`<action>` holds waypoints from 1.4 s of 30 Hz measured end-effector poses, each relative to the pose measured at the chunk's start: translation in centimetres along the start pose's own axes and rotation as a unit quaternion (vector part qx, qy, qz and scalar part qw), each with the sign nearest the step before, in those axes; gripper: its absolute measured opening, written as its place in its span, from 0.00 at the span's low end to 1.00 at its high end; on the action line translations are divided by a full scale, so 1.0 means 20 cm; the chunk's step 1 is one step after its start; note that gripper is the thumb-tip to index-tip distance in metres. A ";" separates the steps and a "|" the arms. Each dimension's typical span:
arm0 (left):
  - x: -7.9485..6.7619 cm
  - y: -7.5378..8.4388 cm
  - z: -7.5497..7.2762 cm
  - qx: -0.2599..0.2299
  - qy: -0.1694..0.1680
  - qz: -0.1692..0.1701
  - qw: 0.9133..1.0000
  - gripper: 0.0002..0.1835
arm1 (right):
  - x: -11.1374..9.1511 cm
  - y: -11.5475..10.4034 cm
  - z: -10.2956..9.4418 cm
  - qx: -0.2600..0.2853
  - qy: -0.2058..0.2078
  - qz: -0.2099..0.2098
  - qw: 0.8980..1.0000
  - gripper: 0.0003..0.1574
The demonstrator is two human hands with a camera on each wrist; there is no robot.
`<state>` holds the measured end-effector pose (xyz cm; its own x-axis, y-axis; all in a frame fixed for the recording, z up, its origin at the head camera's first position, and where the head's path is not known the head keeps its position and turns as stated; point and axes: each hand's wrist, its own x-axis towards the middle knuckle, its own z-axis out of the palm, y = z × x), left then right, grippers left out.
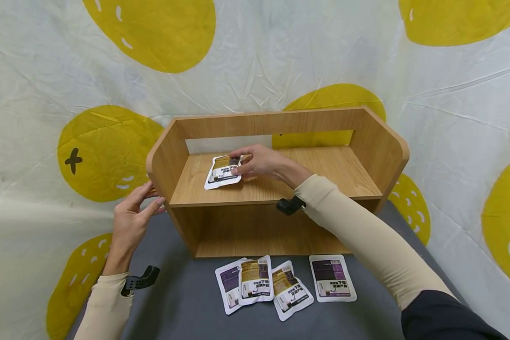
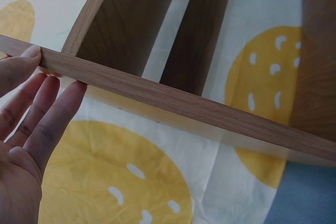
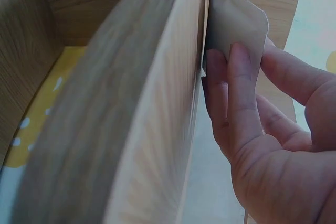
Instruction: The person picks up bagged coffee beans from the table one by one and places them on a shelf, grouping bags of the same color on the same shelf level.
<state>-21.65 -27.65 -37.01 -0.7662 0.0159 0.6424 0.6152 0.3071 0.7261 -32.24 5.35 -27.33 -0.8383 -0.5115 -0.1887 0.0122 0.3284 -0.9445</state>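
My right hand (image 1: 261, 163) pinches a small white-edged pouch (image 1: 223, 175) with a gold and dark label by its right side. The pouch is tilted close over the left part of the upper board of a wooden shelf (image 1: 276, 182). In the right wrist view its plain pale back (image 3: 236, 17) faces the fingertips. At the shelf's left side panel (image 2: 184, 103), my left hand (image 1: 131, 215) has its fingers fairly straight against the outer face. The left thumb rests on that panel's front edge.
Several similar pouches lie on the grey table in front of the shelf: a purple one (image 1: 230, 282) partly under a gold one (image 1: 255, 281), another gold one (image 1: 292, 293), and a purple one (image 1: 333, 278) apart at right. A patterned white sheet (image 1: 259, 56) hangs behind.
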 end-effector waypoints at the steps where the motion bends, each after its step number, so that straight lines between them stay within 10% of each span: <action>1: 0.00 0.00 0.00 0.000 0.000 0.002 1.000 0.35 | 0.00 0.00 0.00 0.002 0.000 0.001 1.000 0.38; 25: 0.01 0.01 0.00 -0.009 -0.001 0.000 1.000 0.34 | -0.14 0.05 -0.12 -0.069 0.033 -0.065 0.995 0.25; 42: 0.01 0.02 0.00 -0.018 -0.004 0.013 1.000 0.34 | -0.42 0.12 -0.14 -0.104 -0.061 -0.093 0.988 0.28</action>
<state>-21.61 -27.56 -36.61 -0.7517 0.0317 0.6587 0.6406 0.2722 0.7180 -26.68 12.68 -27.15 -0.7430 -0.6665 -0.0608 -0.2588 0.3699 -0.8923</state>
